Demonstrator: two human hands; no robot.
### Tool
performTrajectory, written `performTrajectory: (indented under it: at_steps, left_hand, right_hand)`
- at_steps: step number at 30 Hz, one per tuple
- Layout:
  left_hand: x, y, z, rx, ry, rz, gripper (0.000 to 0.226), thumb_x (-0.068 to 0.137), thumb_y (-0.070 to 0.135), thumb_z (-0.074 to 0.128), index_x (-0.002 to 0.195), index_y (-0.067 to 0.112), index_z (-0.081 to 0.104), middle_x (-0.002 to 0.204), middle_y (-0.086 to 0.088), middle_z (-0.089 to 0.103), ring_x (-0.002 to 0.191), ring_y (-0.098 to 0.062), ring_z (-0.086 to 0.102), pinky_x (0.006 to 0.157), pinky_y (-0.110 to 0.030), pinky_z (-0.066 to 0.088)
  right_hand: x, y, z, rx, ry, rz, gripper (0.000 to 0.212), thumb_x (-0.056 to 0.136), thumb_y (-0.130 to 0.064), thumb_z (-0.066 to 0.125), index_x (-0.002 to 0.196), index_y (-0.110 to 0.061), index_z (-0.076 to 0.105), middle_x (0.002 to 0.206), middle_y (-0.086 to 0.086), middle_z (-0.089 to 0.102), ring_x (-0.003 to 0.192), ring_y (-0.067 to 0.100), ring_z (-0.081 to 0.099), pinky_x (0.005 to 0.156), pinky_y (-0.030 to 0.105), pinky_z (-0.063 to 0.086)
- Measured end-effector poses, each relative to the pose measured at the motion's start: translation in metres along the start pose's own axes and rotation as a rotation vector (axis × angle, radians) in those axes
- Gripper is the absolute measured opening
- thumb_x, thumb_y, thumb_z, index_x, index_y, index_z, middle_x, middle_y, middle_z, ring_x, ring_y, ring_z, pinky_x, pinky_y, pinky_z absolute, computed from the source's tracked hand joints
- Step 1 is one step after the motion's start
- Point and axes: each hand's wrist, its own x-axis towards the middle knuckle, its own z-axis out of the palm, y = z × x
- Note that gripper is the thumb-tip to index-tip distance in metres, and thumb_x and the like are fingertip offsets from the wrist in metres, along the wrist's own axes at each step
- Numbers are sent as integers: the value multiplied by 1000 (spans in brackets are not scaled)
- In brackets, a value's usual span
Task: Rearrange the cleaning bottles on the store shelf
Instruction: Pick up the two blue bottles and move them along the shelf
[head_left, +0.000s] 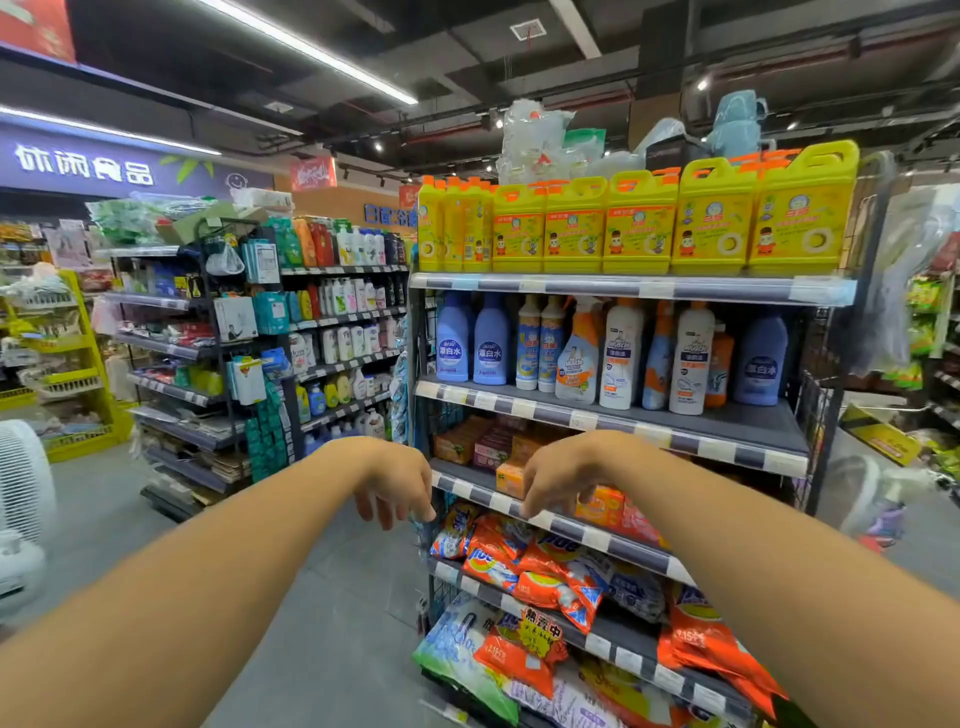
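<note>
Left hand (400, 480), right hand (558, 478), blue 漂白水 bottles (491, 343)

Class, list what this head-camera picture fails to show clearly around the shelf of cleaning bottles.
All in the head view:
- Orange bottle: mostly hidden by the white bottle in front.
- Price tags: print too small.
- Orange boxes: partly behind the right hand.
- Detergent bags: cut off by the bottom edge.

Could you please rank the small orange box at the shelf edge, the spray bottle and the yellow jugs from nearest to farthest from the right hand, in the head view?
1. orange box: just left of the right hand, at its level.
2. spray bottle: on the shelf above the hand.
3. yellow jugs: top shelf, farthest.
</note>
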Motion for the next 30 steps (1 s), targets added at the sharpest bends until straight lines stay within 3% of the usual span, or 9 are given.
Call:
performTrajectory:
  at_steps: [5, 12, 17, 22, 25, 28, 30]
  left_hand:
    - [24, -15, 0, 1, -38, 6, 22, 91, 35, 64, 106, 20, 59, 111, -9, 66, 97, -24, 72, 73, -34, 58]
    - [90, -30, -14, -7, -69, -17, 30, 90, 35, 64, 113, 16, 59, 113, -10, 66, 87, -22, 70, 75, -35, 56]
    - [142, -22, -45, 2, -57, 5, 36, 90, 37, 64, 119, 17, 60, 108, -5, 66, 96, -22, 71, 78, -36, 58]
    - [190, -16, -99, 19, -30, -17, 37, 90, 37, 64, 122, 18, 60, 106, -4, 66, 89, -22, 70, 74, -35, 58]
    - [215, -11, -132, 9, 28, -10, 32, 90, 35, 63, 118, 19, 60, 104, -4, 68, 83, -19, 69, 66, -32, 55]
    - [245, -7, -147, 8, 42, -1, 34, 91, 36, 63, 120, 20, 59, 95, 1, 64, 75, -14, 66, 63, -30, 53]
    - [265, -7, -148, 30, 13, 2, 40, 91, 37, 62, 127, 19, 57, 99, 1, 63, 80, -15, 68, 65, -29, 54]
  right_hand:
    - [37, -15, 4, 19, -69, 11, 52, 88, -45, 61, 126, -10, 55, 130, 13, 57, 108, 29, 62, 96, 46, 50]
    - [105, -2, -15, 28, -96, -15, 46, 90, -43, 59, 123, -12, 58, 122, 10, 63, 105, 25, 65, 95, 45, 51]
    - [155, 28, -44, 48, -91, -30, 46, 89, -43, 60, 126, -16, 56, 111, 5, 58, 98, 23, 64, 92, 42, 51]
    - [201, 57, -100, 67, -54, -32, 44, 89, -37, 61, 126, -14, 58, 128, 12, 58, 107, 27, 63, 81, 38, 54]
    - [226, 70, -132, 90, -10, -50, 44, 89, -38, 61, 126, -14, 58, 122, 8, 61, 106, 25, 64, 95, 44, 51]
    - [255, 82, -148, 79, 0, -57, 44, 90, -40, 60, 124, -13, 59, 119, 8, 61, 104, 26, 65, 95, 43, 51]
    - [273, 87, -151, 73, -19, -58, 46, 90, -41, 60, 125, -12, 58, 118, 8, 59, 105, 26, 65, 93, 41, 52]
